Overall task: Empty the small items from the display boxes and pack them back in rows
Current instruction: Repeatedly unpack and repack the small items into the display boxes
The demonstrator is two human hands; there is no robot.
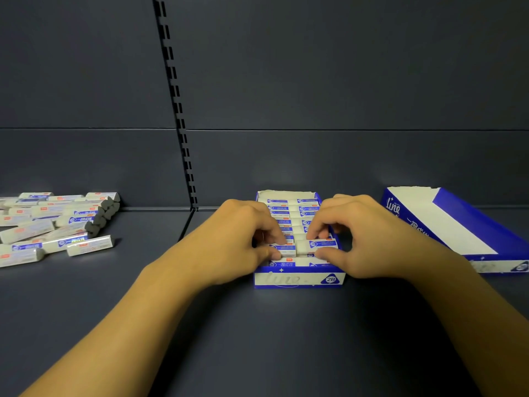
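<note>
A blue and white display box marked 2B stands on the dark shelf, filled with white erasers in two rows. My left hand pinches an eraser near the front of the left row. My right hand pinches another eraser in the right row. Both erasers sit slightly raised above their neighbours. My fingers hide the middle of the rows.
A loose pile of longer wrapped erasers lies at the left of the shelf. An empty blue and white box lies tilted at the right. The slotted upright runs up the dark back wall.
</note>
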